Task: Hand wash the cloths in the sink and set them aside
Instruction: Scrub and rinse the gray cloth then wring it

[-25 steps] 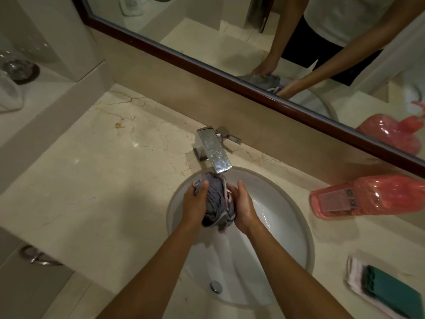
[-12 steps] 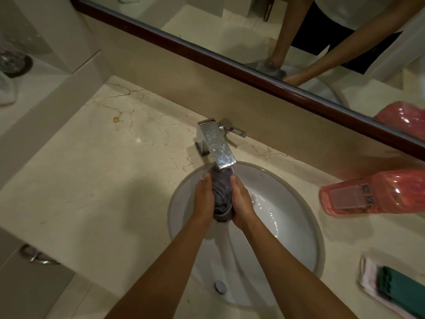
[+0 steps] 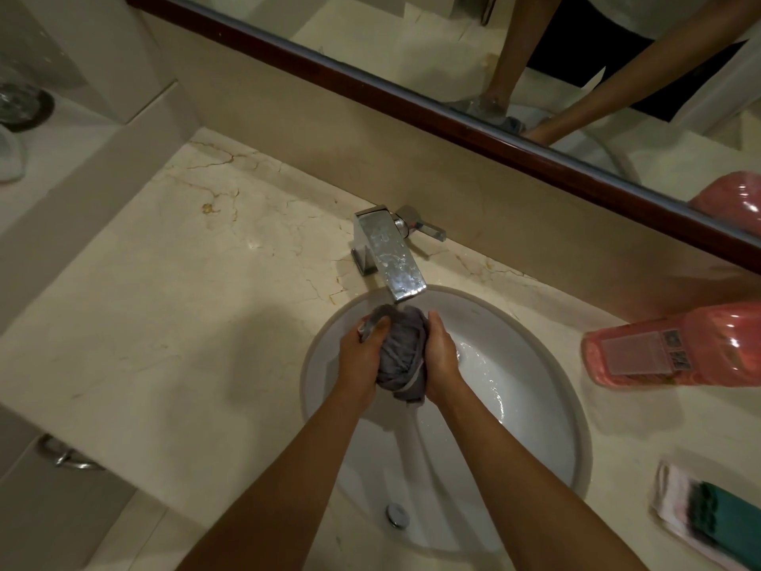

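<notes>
A bunched grey cloth (image 3: 400, 351) is squeezed between both my hands over the white oval sink (image 3: 531, 377), right under the spout of the chrome tap (image 3: 391, 257). My left hand (image 3: 362, 360) grips its left side, with the thumb curled over a fold at the top. My right hand (image 3: 441, 358) grips its right side. A tail of the cloth hangs below my palms. Water wets the basin to the right of my hands. A stack of folded cloths (image 3: 708, 517), white under green, lies on the counter at the lower right.
A pink bottle (image 3: 675, 350) lies on its side on the marble counter (image 3: 173, 323) right of the sink. The sink drain (image 3: 397, 514) sits near the front. A mirror (image 3: 453, 55) runs along the back wall. A metal handle (image 3: 68, 455) shows below the counter's left edge.
Both hands have kept rubbing and squeezing the grey cloth under the tap; it is bunched into a rounder ball now. The view has shifted slightly.
</notes>
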`<state>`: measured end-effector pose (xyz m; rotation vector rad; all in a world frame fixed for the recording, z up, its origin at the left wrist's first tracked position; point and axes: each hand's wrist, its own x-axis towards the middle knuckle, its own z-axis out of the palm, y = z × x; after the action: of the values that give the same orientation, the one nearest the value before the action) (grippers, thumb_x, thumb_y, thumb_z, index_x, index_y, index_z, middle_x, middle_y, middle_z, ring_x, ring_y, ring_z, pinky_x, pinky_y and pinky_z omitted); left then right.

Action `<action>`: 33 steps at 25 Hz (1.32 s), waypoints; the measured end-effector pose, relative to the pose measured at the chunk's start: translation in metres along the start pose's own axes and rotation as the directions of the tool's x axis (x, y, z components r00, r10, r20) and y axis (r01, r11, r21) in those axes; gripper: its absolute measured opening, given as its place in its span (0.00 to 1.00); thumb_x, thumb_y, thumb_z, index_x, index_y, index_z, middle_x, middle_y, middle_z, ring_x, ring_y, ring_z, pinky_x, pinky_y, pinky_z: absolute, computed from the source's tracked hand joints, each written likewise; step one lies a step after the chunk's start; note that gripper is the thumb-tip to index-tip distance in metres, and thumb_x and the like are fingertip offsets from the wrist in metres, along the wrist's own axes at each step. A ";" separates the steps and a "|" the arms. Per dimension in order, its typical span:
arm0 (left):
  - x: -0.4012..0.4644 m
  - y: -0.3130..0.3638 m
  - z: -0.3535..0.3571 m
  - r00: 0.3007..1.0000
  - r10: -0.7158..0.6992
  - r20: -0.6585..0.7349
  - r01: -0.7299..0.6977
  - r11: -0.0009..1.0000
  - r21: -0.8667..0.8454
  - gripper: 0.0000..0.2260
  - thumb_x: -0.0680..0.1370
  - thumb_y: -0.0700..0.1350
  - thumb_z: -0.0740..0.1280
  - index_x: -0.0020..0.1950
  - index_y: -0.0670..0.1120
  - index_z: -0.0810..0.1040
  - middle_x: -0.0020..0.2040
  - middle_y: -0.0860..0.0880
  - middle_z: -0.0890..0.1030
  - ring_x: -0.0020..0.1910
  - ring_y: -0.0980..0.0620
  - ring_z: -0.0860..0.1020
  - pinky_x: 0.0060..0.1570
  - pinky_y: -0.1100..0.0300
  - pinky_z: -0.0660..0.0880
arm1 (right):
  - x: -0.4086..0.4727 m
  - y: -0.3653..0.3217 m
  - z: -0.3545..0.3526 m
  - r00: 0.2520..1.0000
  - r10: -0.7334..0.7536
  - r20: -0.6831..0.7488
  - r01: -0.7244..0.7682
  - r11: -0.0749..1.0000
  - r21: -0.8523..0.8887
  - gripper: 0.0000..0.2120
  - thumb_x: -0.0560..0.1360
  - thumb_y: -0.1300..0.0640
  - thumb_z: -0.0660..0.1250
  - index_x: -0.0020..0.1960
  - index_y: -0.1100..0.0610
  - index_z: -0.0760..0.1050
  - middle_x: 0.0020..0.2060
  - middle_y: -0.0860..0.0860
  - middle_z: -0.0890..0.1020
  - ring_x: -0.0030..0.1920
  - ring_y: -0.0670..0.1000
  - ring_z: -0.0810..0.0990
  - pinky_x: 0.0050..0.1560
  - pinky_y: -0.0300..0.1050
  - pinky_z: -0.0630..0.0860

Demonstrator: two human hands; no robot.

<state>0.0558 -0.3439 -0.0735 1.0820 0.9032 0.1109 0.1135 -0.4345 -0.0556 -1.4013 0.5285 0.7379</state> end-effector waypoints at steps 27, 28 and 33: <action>0.002 0.000 0.001 0.999 0.039 0.008 -0.039 0.973 0.227 0.07 0.79 0.52 0.70 0.47 0.50 0.84 0.44 0.49 0.87 0.43 0.53 0.85 0.47 0.61 0.81 | 0.016 0.022 0.001 0.969 -0.057 -0.239 0.058 0.998 -0.001 0.19 0.79 0.47 0.66 0.37 0.59 0.81 0.34 0.55 0.85 0.37 0.55 0.85 0.38 0.46 0.81; 0.002 -0.003 0.003 0.995 0.096 -0.041 -0.085 0.970 0.228 0.06 0.79 0.50 0.70 0.47 0.49 0.85 0.43 0.50 0.86 0.43 0.53 0.85 0.46 0.63 0.80 | 0.017 0.023 -0.002 0.969 -0.064 -0.239 0.058 0.998 -0.032 0.21 0.81 0.45 0.63 0.37 0.59 0.80 0.34 0.54 0.85 0.37 0.55 0.85 0.39 0.46 0.80; 0.015 -0.001 0.014 0.950 0.198 -0.243 -0.125 0.950 0.287 0.13 0.82 0.49 0.67 0.45 0.41 0.82 0.39 0.47 0.83 0.38 0.53 0.80 0.41 0.58 0.75 | 0.011 0.032 -0.011 0.995 -0.094 -0.034 0.098 0.985 0.144 0.15 0.82 0.49 0.64 0.66 0.52 0.75 0.56 0.55 0.85 0.57 0.56 0.84 0.59 0.56 0.81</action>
<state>0.0753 -0.3469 -0.0806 1.4197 1.0934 0.2854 0.0988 -0.4433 -0.0865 -1.2930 0.5215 0.5913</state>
